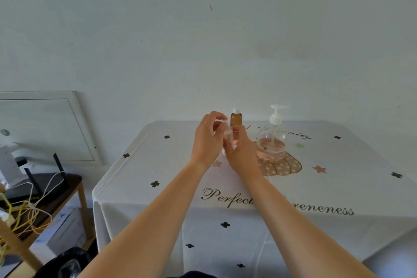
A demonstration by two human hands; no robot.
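Small clear bottle, upright, gripped btwn left hand & right hand

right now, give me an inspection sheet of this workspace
surface: table under a white printed cloth, set against the wall
job's things: small clear bottle, held between both hands, mostly hidden
clutter: amber bottle with white cap, upright behind the hands; pump dispenser with pink liquid, upright to their right
grippers: left hand and right hand both grip the small clear bottle
cables: yellow and white cables tangled on the side table by a router
surroundings: framed panel leaning at left
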